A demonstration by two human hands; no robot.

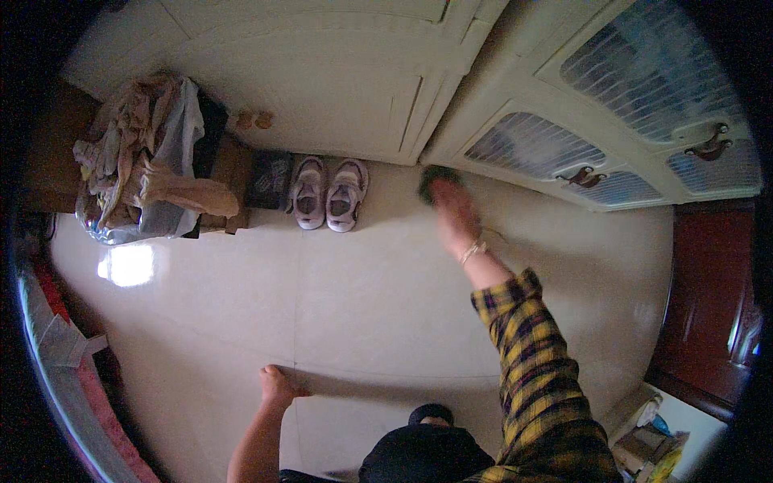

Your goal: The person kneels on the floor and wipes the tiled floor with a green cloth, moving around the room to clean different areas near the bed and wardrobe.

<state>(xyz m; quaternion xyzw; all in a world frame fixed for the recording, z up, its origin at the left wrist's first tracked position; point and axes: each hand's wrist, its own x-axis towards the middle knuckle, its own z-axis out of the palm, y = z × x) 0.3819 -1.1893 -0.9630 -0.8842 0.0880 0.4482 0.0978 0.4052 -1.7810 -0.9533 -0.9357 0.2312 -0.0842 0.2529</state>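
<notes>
My right hand (458, 211), blurred by motion, reaches forward with its fingers on a dark green pad or cloth (427, 186). The green thing is against the pale tiled floor (374, 290), close to the foot of the cream cabinets; its exact kind is too blurred to tell. A bracelet (474, 250) circles my right wrist, below the rolled cuff of a yellow and black checked sleeve (537, 374). Low in the view, my left hand (276, 385) has its fingers curled in and nothing visible in it. Whether it touches the floor cannot be told.
White sneakers (329, 196) stand beside a dark box (269, 181). Left of them, a plastic bag (187, 121) and crumpled cloths (127, 145) top a cardboard box (229, 163). Cream cabinets (519, 115) line the far side. A dark red wooden panel (703, 290) stands right.
</notes>
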